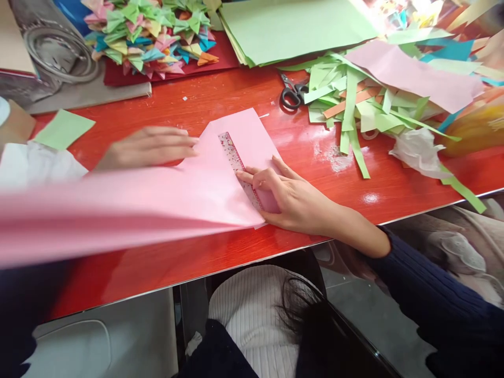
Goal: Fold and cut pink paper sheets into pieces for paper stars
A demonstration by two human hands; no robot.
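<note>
A pale pink sheet of paper stretches from the center of the frame to its left edge, its right part lying flat and its left part lifted, bowed and blurred, with a darker pink band of shadow along the lower side. Across the flat part, at center, a clear ruler printed with small colorful figures lies aslant, its upper end toward the left, its lower stretch partly hidden.

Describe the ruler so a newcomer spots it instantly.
On the red table lies some pink paper. The ruler slants across it, partly under the right hand. Unlike the plain pink around it, this narrow strip bears a small, busy print.
</note>
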